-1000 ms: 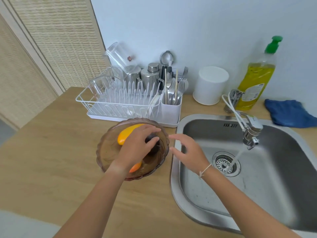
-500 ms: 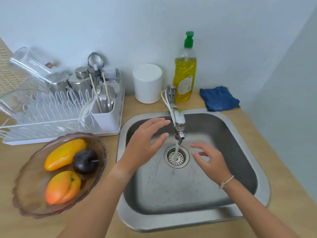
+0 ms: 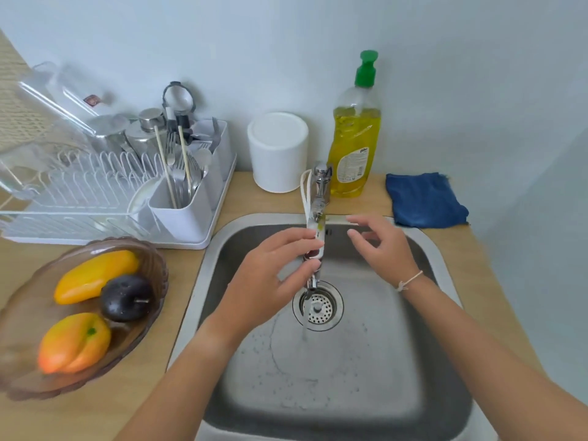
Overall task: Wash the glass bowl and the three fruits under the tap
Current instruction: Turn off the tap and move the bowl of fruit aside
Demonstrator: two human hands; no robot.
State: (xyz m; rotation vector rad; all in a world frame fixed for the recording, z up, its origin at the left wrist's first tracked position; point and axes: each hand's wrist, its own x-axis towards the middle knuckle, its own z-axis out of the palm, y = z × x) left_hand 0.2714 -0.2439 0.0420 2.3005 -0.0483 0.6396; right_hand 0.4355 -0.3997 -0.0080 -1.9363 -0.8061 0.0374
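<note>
A brown-tinted glass bowl (image 3: 30,316) stands on the wooden counter left of the sink. It holds three fruits: a yellow mango (image 3: 95,275), a dark plum (image 3: 125,297) and an orange-red mango (image 3: 73,342). Over the steel sink (image 3: 318,377), my left hand (image 3: 270,278) pinches the tap spout (image 3: 318,230) between thumb and fingers. My right hand (image 3: 381,249) hovers just right of the spout, fingers spread and holding nothing. A thin stream of water falls toward the drain (image 3: 318,307).
A white dish rack (image 3: 95,192) with cutlery and glassware stands behind the bowl. Along the wall are a white canister (image 3: 278,151), a yellow dish soap bottle (image 3: 354,144) and a blue cloth (image 3: 424,200). A wall closes off the right side.
My left hand left the bowl, crossed to the sink and closed on the tap spout. My right hand rose toward the spout's right side. The view shifted right.
</note>
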